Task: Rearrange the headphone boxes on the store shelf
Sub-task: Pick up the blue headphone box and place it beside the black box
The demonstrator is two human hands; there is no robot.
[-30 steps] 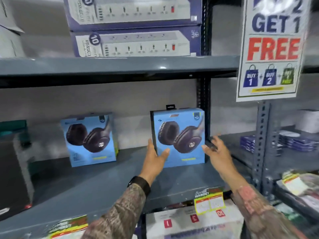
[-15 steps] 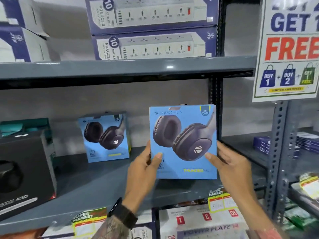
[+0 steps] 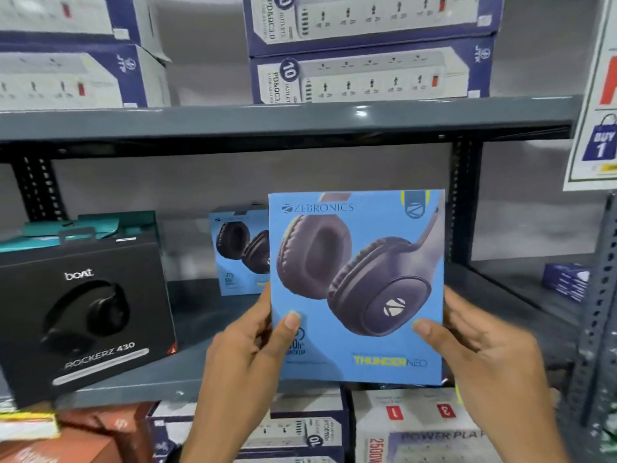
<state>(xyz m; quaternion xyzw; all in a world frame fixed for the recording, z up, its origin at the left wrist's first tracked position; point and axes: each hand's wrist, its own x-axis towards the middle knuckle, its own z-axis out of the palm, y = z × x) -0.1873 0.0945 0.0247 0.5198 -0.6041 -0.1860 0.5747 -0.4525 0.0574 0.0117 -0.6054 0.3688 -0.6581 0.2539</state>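
Held box: you have the blue Zebronics headphone box in front of the middle shelf, upright, printed face toward you, so you can read it.
Left hand: your left hand grips the box's lower left edge, thumb across the front and fingers behind, which steadies that side.
Right hand: your right hand clasps the lower right edge the same way; a low two-sided hold probably keeps the artwork uncovered.
Other boxes: a second blue headphone box stands upright at the back of the shelf, partly hidden behind yours; a black boAt box stands at the front left, well apart.
Free space: bare shelf lies between the black box and the back blue one, a likely spot.
Caution: the box looks light and flat-faced, so set it down squarely or it could tip.
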